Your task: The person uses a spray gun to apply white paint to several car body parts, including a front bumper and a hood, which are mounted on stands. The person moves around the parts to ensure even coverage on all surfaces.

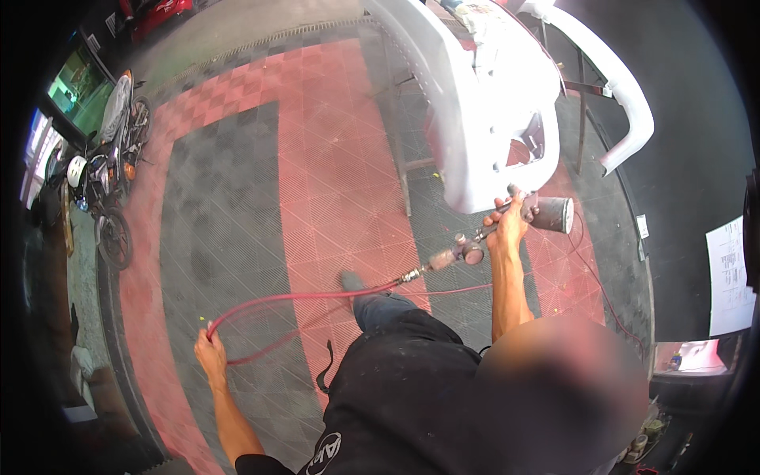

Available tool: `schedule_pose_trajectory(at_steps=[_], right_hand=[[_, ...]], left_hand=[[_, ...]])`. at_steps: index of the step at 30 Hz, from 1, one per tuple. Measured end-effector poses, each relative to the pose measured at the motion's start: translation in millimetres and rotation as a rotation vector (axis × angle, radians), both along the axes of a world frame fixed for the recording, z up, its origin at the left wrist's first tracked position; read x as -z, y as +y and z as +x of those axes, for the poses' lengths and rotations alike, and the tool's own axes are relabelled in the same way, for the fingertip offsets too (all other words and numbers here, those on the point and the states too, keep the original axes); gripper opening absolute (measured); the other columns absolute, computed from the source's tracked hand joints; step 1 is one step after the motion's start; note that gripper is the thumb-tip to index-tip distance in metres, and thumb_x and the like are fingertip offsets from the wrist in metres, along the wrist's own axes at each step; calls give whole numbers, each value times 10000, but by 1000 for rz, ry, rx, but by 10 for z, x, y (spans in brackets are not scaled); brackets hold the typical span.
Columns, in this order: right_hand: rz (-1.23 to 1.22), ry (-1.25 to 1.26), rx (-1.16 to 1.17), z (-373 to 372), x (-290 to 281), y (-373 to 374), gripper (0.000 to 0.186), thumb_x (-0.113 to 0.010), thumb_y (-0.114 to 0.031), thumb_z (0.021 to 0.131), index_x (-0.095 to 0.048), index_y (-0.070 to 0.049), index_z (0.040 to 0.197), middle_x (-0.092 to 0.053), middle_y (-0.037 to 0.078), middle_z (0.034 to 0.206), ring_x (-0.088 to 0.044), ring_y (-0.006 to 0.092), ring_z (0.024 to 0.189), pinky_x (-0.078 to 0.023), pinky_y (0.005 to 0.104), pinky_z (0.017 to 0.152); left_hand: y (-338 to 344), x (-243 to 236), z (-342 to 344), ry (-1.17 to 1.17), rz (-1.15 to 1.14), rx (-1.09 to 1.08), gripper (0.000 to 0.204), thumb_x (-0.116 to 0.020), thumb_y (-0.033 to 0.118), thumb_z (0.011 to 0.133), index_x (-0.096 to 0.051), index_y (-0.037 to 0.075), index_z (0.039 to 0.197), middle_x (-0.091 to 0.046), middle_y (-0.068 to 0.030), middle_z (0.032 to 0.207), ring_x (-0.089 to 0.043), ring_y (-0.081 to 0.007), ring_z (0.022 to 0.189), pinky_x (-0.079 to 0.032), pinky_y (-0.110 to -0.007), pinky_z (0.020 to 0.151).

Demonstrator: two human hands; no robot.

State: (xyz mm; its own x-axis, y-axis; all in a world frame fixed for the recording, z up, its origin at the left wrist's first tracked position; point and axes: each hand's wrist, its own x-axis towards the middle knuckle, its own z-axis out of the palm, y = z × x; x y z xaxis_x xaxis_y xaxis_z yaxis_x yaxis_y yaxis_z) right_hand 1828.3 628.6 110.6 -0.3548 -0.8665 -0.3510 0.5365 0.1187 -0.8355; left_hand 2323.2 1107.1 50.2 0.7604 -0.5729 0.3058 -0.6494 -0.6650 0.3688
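My right hand [511, 226] is wrapped round the grip of a paint spray gun [530, 207], with its dark cup [552, 214] on the right. A round gauge [473, 253] and fittings hang below the gun, joined to a red air hose [309, 295]. Off to the left, my left hand [210, 350] is closed on a bend of that hose and holds it away from my body. The gun is right by the near end of a large white car bumper [463, 150], whose surface is partly washed out by glare. Whether the gun touches it, I cannot tell.
Dark stand legs [402, 150] hold the bumper up. Another curved white part [629, 87] hangs at the right. Red and black floor tiles [222, 214] spread to the left, toward a parked motorcycle [115, 166]. A thin line [606, 297] trails across the floor; papers [730, 277] hang on the dark wall.
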Motion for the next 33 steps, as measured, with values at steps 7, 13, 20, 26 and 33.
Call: schedule_pose_trajectory(at_steps=[7, 13, 20, 26, 33], right_hand=[[-181, -40, 98, 801, -784, -361, 413, -555, -475, 1054, -530, -81, 1175, -595, 80, 953, -425, 83, 577, -427, 282, 503], [-284, 74, 150, 906, -1108, -654, 535, -572, -505, 1036, -495, -21, 1251, -602, 83, 965, -497, 90, 550, -469, 286, 499], [-282, 459, 23, 1736, -1394, -647, 710, -475, -540, 1063, -388, 1, 1514, -583, 175, 1240, -699, 214, 943, -589, 367, 741], [-382, 996, -283, 1942, -1864, -668, 862, -482, -610, 1028, -306, 38, 1569, -372, 356, 1540, -454, 453, 1392, -375, 477, 1159], [-88, 1213, -334, 2471, -1649, -586, 1021, -615, -686, 915, -362, 93, 1524, -419, 312, 1546, -392, 403, 1470, -322, 459, 1203]], left_hand=[[-1572, -416, 1166, 153, -184, 178, 427, -716, 267, 959, -589, 4, 1270, -649, -216, 1218, -658, -331, 1016, -527, -406, 888], [-3126, -1091, 145, 640, 41, 497, 743, -774, 325, 900, -448, 60, 1513, -475, -210, 1524, -533, -355, 1350, -481, -512, 1073], [-5137, -1999, -1494, 530, -94, 1598, 958, -745, 202, 840, -210, 4, 1610, -282, -271, 1636, -441, -382, 1444, -380, -435, 1174], [-6095, -1920, -2038, 633, -446, 1760, 853, -666, 166, 937, -168, 19, 1614, -339, -285, 1592, -389, -399, 1466, -357, -443, 1201], [-7463, -2470, -1144, 965, -268, 1423, 565, -656, 477, 986, -568, 11, 1294, -624, -107, 949, -611, -142, 708, -541, -326, 592]])
